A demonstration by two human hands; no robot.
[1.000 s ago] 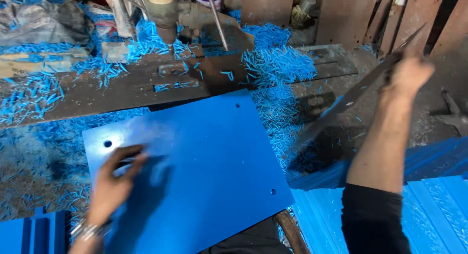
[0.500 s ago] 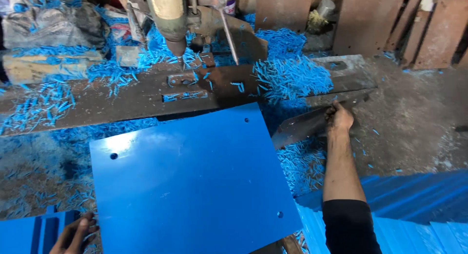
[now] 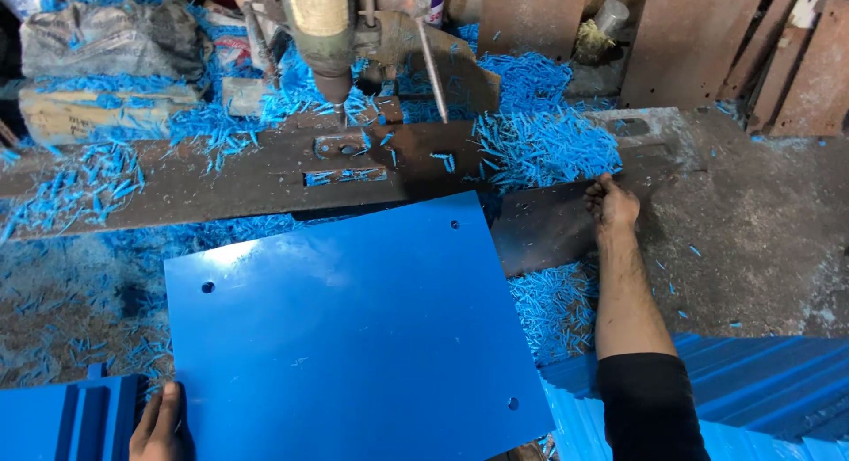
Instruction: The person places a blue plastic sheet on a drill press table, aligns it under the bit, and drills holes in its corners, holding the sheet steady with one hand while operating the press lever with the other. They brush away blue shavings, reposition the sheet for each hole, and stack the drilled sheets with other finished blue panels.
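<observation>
Both your hands are on sheet metal at the press

Your right hand (image 3: 612, 205) curls its fingers over the far edge of the dark steel plate (image 3: 548, 231); your left hand (image 3: 159, 426), barely in view, rests loosely open at the near corner of the blue panel (image 3: 354, 328) lying flat before you, shavings all around

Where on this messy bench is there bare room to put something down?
Bare grey surface lies right of the right hand, above the ribbed blue sheets. Around the blue panel and under the press, blue shavings crowd everything.
</observation>
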